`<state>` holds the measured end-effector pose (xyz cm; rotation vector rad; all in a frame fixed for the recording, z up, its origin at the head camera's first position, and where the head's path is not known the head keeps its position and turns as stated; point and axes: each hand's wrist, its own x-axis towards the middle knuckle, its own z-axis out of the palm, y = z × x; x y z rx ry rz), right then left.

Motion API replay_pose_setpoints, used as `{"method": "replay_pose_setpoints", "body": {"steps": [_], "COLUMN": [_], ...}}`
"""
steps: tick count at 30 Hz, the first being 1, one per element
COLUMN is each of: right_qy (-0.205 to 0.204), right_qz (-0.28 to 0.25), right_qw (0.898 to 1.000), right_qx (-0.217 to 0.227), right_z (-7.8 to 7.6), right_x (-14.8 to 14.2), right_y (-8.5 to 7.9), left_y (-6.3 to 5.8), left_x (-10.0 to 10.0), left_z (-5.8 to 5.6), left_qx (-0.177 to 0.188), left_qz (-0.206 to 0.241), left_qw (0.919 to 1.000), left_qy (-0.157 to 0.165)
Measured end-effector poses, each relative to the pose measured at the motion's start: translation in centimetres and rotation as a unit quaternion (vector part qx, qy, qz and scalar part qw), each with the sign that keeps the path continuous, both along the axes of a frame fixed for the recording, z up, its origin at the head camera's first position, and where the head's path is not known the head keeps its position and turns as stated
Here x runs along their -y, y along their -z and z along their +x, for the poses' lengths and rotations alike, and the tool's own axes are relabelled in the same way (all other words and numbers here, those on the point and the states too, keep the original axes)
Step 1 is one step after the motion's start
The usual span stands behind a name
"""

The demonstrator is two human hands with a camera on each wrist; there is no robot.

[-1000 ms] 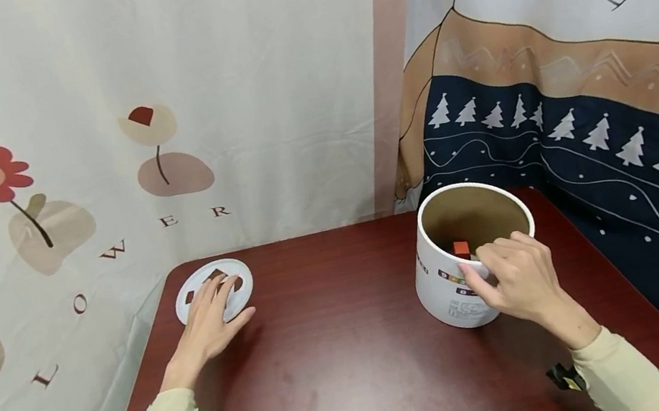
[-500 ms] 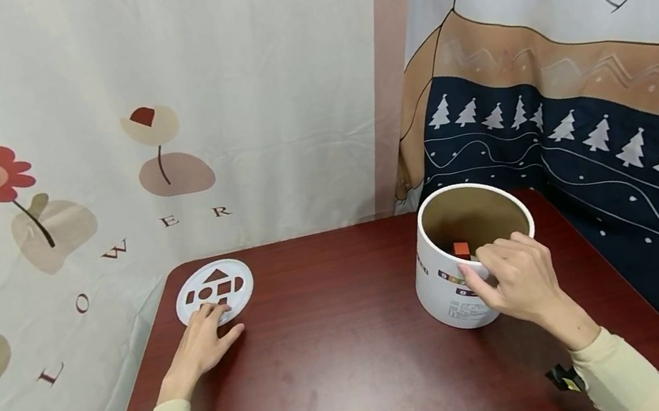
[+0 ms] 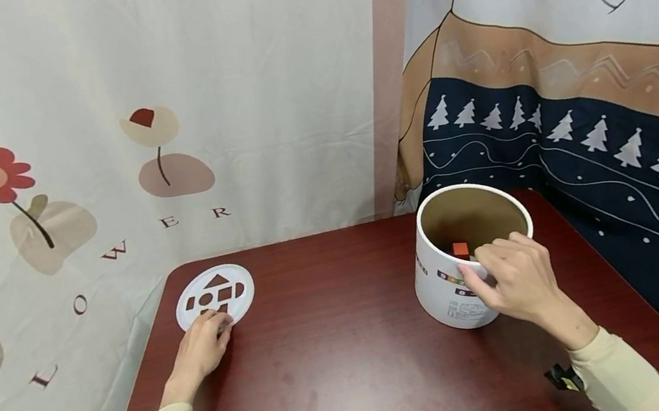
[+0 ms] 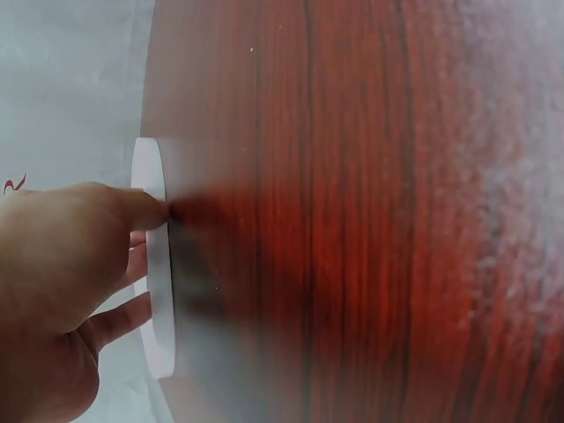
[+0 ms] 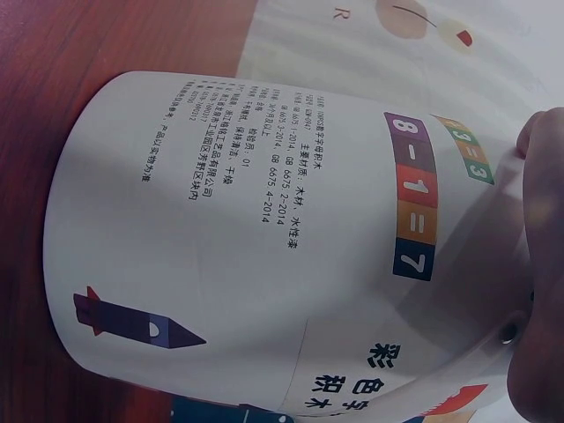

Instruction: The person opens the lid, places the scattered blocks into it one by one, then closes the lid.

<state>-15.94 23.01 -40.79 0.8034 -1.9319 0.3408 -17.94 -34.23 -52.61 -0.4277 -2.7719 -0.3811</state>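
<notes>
A round white lid (image 3: 237, 279) with cut-out shapes, among them a triangle, a circle and a square, lies at the table's far left. My left hand (image 3: 200, 351) pinches its near edge. In the left wrist view the thumb sits at the rim of the lid (image 4: 159, 308), the other fingers over its far side. To the right stands a white bucket (image 3: 442, 292) without a cover, printed with sums and Chinese text. My right hand (image 3: 521, 279) grips its near rim, fingers inside and thumb outside. A red block (image 3: 460, 250) shows inside the bucket; the rest of its contents is mostly hidden.
Both things stand on a dark red wooden table (image 3: 340, 349). A pale curtain (image 3: 272, 98) with flower prints hangs behind its far edge. A dark blue cloth (image 3: 630, 206) with white trees hangs along the right side.
My left hand has drawn back from above the lid to its near edge, and its fingers have closed on the rim. The lid has shifted slightly. The right hand and bucket stay put.
</notes>
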Motion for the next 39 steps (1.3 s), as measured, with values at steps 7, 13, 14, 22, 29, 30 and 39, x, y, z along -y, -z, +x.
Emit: {"method": "replay_pose_setpoints", "body": {"steps": [7,13,14,22,29,30,39], "right_qy": [0.011,0.020,0.020,0.018,0.013,0.012,0.019], "right_qz": [0.006,0.014,0.014,0.012,0.008,0.008,0.013], "right_qw": [1.000,0.999,0.999,0.999,1.000,1.000,0.999], "right_qx": [0.018,0.033,0.033,0.029,0.014,0.013,0.026], "right_z": [-0.3,-0.5,-0.5,-0.5,-0.5,-0.5,-0.5], "right_x": [-0.4,-0.7,-0.7,-0.7,-0.7,-0.7,-0.9], "right_y": [0.9,1.3,1.3,1.2,1.2,1.3,1.5], "left_y": [0.1,-0.5,-0.8,-3.9,-7.2,-7.7,-12.0], "left_x": [-0.2,-0.7,-0.9,-3.3,-6.7,-7.3,-11.8], "left_z": [0.2,0.0,-0.1,-0.9,-1.1,-1.0,-0.6], "left_qx": [-0.003,-0.065,-0.075,-0.112,-0.142,-0.145,-0.154], "left_qz": [-0.003,0.018,0.026,0.092,0.146,0.153,0.228], "left_qw": [1.0000,0.9977,0.9968,0.9885,0.9751,0.9729,0.9486], "left_qy": [-0.003,0.010,0.012,0.042,0.088,0.095,0.157]}}
